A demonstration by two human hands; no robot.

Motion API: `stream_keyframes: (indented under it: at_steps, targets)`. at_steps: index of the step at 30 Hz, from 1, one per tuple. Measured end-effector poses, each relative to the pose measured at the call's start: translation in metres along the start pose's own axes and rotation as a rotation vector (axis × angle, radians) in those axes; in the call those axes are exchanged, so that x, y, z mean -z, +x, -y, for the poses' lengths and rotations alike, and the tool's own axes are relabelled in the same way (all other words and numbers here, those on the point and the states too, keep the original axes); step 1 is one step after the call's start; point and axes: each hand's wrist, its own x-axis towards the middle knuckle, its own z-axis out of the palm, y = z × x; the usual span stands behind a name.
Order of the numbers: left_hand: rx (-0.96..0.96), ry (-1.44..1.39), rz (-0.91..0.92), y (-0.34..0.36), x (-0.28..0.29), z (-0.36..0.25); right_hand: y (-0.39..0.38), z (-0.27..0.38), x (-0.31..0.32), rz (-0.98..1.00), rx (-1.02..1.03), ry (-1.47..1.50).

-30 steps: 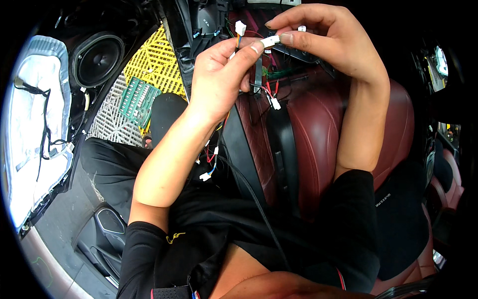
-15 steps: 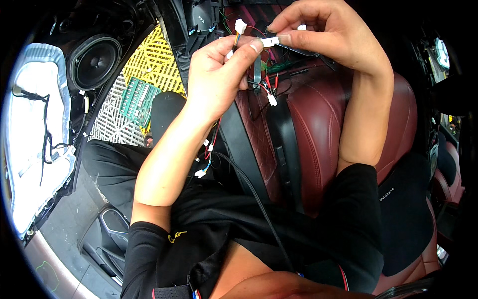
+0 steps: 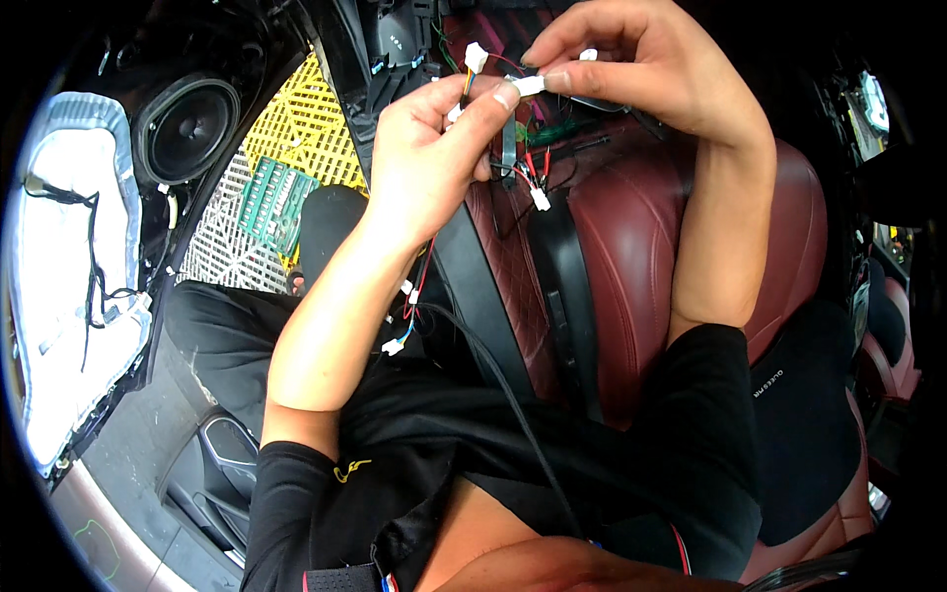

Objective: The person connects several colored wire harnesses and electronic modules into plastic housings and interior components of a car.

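Observation:
Between my two hands is a white wire connector [image 3: 530, 86]. My left hand [image 3: 434, 148] pinches its left end between thumb and fingers, and my right hand [image 3: 641, 84] pinches its right end with thumb and a finger. A second white plug [image 3: 475, 57] with coloured wires stands up beyond my left fingers. Another small white piece [image 3: 589, 55] shows by my right fingers. Below my hands, a white plug [image 3: 540, 199] with red and black leads hangs over the seat. More white plugs [image 3: 394, 346] dangle on red and blue wires below my left forearm.
A dark red leather seat [image 3: 631, 257] lies under my right arm. At left, an opened door panel carries a round black speaker [image 3: 189, 126]. A green tool case [image 3: 276, 205] sits on yellow and white floor grating [image 3: 306, 113]. A black cable [image 3: 493, 365] crosses my lap.
Both hands keep their pinch on the connector. My right hand has shifted slightly left, and the connector has tilted a little. The dangling plugs have swung slightly left.

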Motion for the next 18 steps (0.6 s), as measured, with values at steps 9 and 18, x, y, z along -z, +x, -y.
stream_keyframes:
  at_steps: [9,18]
  targets:
    - [0.046,-0.208,0.001,-0.003,0.009,0.004,0.011,-0.015,-0.009,-0.011,0.255,-0.128]
    - [0.028,-0.152,0.04,-0.007,0.009,-0.004,0.01,-0.02,-0.009,-0.018,0.184,-0.041]
